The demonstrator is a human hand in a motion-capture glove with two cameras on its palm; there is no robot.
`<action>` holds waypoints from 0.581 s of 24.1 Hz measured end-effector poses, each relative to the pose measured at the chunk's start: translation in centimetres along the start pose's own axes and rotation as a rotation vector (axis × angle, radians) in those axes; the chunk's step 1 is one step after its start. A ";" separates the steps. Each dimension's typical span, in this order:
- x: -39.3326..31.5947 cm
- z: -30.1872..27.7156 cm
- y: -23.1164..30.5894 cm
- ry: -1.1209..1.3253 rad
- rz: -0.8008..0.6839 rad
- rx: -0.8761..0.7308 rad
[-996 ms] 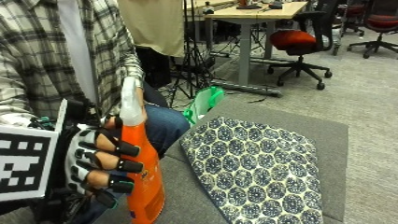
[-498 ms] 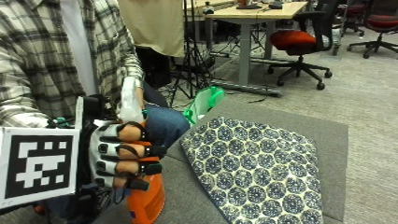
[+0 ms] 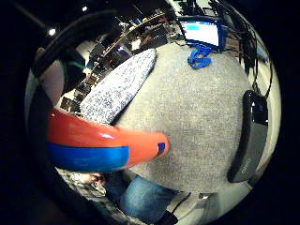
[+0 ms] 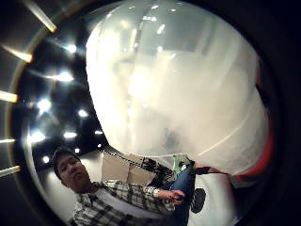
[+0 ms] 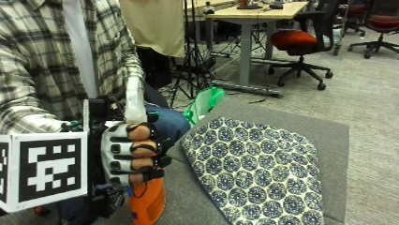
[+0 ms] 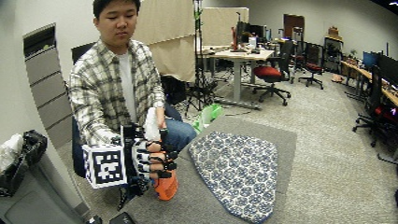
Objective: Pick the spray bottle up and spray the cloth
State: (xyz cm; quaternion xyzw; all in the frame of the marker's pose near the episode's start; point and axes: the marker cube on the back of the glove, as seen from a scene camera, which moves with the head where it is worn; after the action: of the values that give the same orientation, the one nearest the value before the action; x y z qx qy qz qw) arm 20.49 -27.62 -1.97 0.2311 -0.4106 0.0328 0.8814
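Spray bottle (image 5: pixel 147 201), orange-bodied with a pale, translucent upper part, stands upright in the gloved right hand (image 5: pixel 128 152) of a person seated at a grey table (image 5: pixel 318 133). The fingers (image 5: pixel 134 150) are curled round the bottle's neck, stacked one above another, so that the hand has hold of the bottle just below its head. From the outside view it cannot be told whether the orange base rests on the table or hangs just above it; the palm view shows the base over the grey surface, near the table's edge and the person's knee.

Beside the bottle, near but apart, lies the cloth (image 5: pixel 262 173), a blue-and-white patterned piece spread flat across the middle of the table. It is laid open, presumably to give the spray a broad target. A green object (image 5: pixel 205 103) sits at the table's far edge beyond the cloth, and a dark flat device (image 3: pixel 251 136) lies at another edge.

The grasp appears to be made, and the spraying step is judged not yet done. The high grip on the neck seems chosen to put a finger within reach of the trigger, though the trigger itself is hidden behind the hand. The bottle would next need turning so its nozzle faces the cloth.
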 end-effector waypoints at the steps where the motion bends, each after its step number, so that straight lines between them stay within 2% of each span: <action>1: 0.0 0.1 -0.1 0.004 -0.002 0.006; 14: 0.1 0.3 -0.7 0.042 -0.077 0.101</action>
State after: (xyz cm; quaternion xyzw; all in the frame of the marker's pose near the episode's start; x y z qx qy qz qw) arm 20.51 -28.35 -2.02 0.2901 -0.3808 0.0241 0.8777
